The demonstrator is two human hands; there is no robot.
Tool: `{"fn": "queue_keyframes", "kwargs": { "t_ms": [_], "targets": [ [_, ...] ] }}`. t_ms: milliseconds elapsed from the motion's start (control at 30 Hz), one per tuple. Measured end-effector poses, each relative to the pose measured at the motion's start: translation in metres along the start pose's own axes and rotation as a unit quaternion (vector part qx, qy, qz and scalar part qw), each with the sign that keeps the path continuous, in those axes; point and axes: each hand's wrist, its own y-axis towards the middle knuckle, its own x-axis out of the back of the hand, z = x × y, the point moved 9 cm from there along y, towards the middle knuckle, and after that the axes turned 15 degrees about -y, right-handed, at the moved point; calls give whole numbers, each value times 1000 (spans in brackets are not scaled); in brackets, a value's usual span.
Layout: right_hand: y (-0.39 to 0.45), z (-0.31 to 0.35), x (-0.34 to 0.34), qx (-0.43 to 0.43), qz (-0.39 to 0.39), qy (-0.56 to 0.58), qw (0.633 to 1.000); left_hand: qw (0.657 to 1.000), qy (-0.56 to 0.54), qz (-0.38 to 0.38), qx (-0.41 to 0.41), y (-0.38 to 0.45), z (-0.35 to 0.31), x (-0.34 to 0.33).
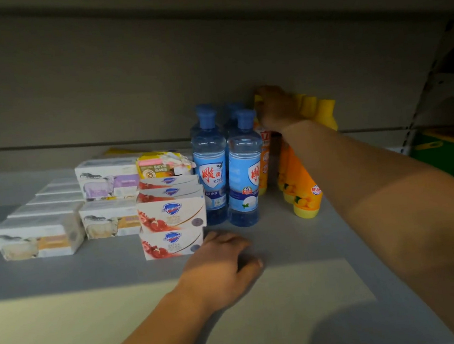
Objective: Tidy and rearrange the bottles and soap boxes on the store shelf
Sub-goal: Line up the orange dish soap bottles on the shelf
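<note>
Right hand (276, 109) grips yellow cap (258, 98) of mostly hidden orange bottle (265, 151); left hand (222, 267) rests loosely curled, holding nothing, on shelf (298, 248).

Two bare forearms are seen, no sleeves, and nothing is worn on the left hand (218, 262) or right hand (276, 107).

Clear blue glossy plastic bottles (227, 169), shiny orange plastic bottles (303, 189) (yellow caps), smooth printed cardboard soap boxes (171, 211), matt grey shelf board (298, 248).

four blue bottles (241, 170), two hands (222, 267)
</note>
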Motion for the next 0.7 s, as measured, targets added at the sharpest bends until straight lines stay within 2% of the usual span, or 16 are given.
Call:
{"fn": "queue_keyframes", "kwargs": {
  "t_ms": [133, 267, 500, 700],
  "targets": [
    [-2, 3, 6, 9, -2, -46, 999, 1000, -11, 2, 4, 3, 4, -1],
    [-17, -3, 26, -23, -47, -59, 997, 1000, -19, 0, 3, 4, 5, -2],
    [-55, -10, 52, -52, -22, -88, 994, 999, -23, 19, 15, 5, 9, -7],
    [-103, -9, 71, -45, -76, -114, 990, 1000, -15, 10, 17, 5, 10, -6]
  ]
}}
